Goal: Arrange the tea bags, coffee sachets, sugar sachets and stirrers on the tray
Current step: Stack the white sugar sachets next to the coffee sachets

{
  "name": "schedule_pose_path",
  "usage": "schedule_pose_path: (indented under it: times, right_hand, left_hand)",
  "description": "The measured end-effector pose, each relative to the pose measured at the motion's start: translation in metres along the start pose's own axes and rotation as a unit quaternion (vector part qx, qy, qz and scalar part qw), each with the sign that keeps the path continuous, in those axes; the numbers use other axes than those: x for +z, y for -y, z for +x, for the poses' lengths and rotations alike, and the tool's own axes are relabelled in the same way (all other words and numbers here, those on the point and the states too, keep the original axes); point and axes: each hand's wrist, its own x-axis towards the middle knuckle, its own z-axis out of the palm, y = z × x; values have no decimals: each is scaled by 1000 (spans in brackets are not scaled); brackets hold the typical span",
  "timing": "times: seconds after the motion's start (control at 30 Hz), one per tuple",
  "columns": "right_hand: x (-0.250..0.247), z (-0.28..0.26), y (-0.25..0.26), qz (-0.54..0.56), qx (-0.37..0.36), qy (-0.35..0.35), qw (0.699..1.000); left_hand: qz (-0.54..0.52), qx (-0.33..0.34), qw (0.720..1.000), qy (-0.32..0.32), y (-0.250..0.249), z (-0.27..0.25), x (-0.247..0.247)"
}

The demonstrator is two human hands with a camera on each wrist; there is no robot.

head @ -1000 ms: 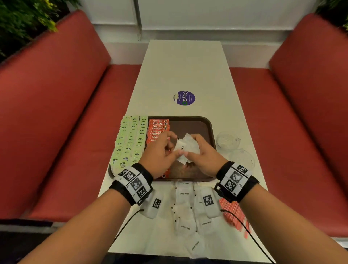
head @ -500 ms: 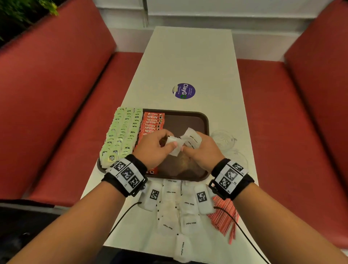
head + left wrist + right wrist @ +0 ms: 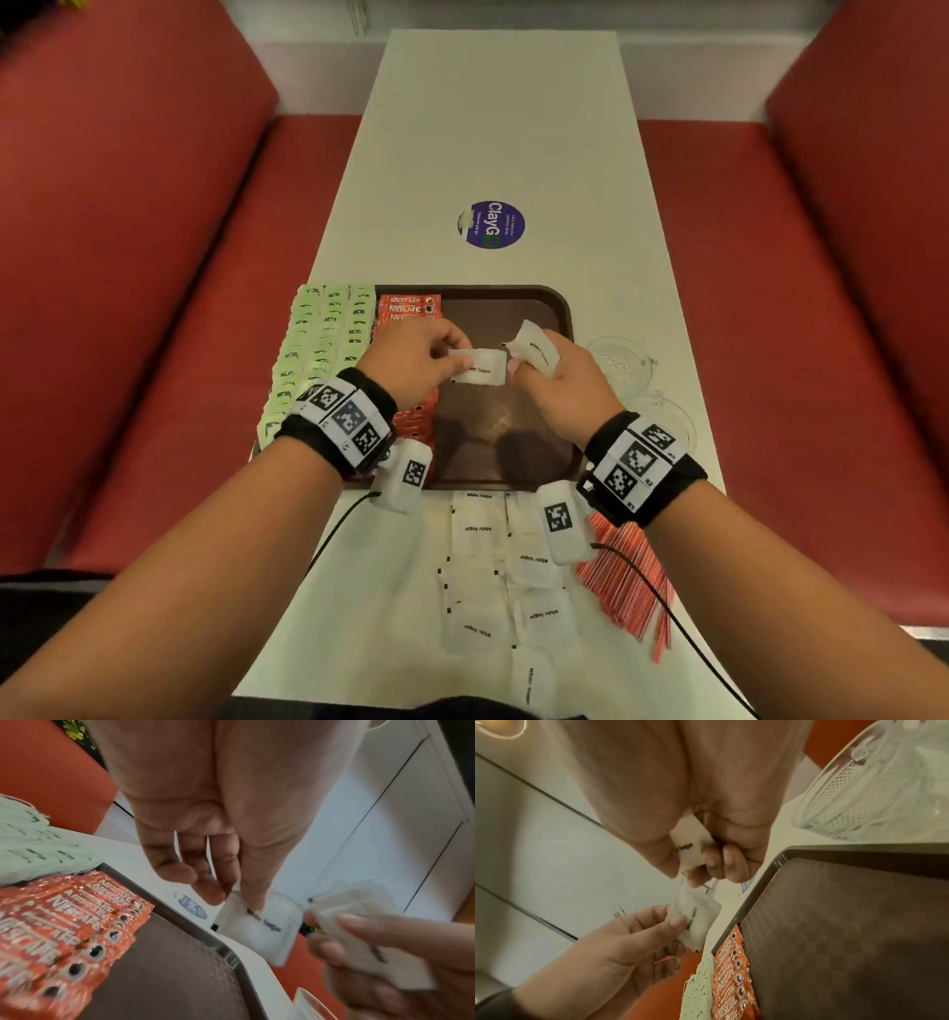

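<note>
Left hand (image 3: 411, 360) grip: thumb and fingers pinch the left end of one white sugar sachet (image 3: 477, 366), held flat above the tray (image 3: 562, 318). Right hand (image 3: 560, 380) grip closed on a small bunch of sachets (image 3: 534, 347), just right of it. More sachets lie on the near bench (image 3: 390, 616).

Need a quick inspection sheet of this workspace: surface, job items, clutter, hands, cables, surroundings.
Surface: white table, brown tray on it.
Job's things: tea bags and coffee sachets fill the tray's left; sugar sachets and stirrers lie on the table near the person.
Clutter: glass dishes, round sticker.
Grippers: left hand pinches one sugar sachet; right hand grips several.
Cables: black wrist leads.
Surroundings: red benches.
</note>
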Motion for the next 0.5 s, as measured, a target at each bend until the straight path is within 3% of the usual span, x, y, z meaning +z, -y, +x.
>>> schedule_pose_path:
  times: [0.2,0.4,0.5]
  right_hand:
    - [-9,1,-5,78,67,23,994]
    - [-13,6,-10,91,62,33,993]
    - [-13,8,-10,108,67,31,991]
  left_hand:
    - [59,-50,995,-66,21,83,-1]
    - [142,-86,986,7,35,145,7]
    - [169,-104,980,13,38,160,11]
